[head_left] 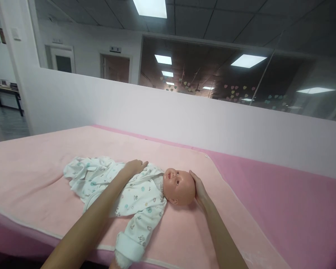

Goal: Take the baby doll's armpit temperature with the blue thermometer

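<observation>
A baby doll in a white printed sleepsuit lies on its back on a pink mat, head to the right. My left hand rests on the doll's chest, its fingers stretched out over the cloth. Against the crown of the doll's head lies my right hand, with fingers along the far side and part of the palm hidden behind the head. One sleeve of the suit reaches toward me with its cuff folded back. The suit's leg end lies bunched at the left.
The pink mat covers a padded surface with a darker pink cover showing at the right. Behind it runs a white low wall with glass above. A dark table stands far left beyond an opening.
</observation>
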Available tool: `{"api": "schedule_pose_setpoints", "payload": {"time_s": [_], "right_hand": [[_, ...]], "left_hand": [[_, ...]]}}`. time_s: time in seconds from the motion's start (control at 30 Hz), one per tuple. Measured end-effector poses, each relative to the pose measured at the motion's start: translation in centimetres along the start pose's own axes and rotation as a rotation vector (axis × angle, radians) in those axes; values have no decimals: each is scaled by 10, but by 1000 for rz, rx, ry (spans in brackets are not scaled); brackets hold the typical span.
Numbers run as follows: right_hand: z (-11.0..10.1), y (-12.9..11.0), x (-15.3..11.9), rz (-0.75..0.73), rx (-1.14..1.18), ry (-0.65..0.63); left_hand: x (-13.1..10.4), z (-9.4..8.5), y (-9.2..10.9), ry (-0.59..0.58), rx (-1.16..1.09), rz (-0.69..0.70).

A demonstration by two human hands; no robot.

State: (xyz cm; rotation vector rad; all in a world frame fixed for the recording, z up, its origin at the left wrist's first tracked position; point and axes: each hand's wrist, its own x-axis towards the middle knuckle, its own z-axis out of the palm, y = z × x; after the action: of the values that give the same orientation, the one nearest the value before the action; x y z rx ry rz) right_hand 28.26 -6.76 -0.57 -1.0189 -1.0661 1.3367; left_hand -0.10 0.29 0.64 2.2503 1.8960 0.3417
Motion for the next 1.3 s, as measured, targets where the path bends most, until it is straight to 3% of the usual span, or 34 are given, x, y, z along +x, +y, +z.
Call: {"api": "schedule_pose_setpoints", "payload": {"time_s": [0.2, 0.37, 0.93, 1.03, 1.2, 1.3], "right_hand": [[1, 0, 0, -58, -3, 96], [0, 1, 0, -31, -8, 40], [2, -4, -5, -102, -74, 34], [3, -8, -5, -178, -98, 65], [4, -23, -10, -420, -119, 234], [17, -34, -19, -643, -421, 285]], "left_hand": [[3, 2, -2, -7, 2, 3], [4, 3, -3, -7, -1, 6], [5, 7, -7, 54, -115, 4], [7, 8, -9, 112, -193, 6], [8, 5, -7, 282, -383, 25], [3, 3, -1, 174, -684, 175]]}}
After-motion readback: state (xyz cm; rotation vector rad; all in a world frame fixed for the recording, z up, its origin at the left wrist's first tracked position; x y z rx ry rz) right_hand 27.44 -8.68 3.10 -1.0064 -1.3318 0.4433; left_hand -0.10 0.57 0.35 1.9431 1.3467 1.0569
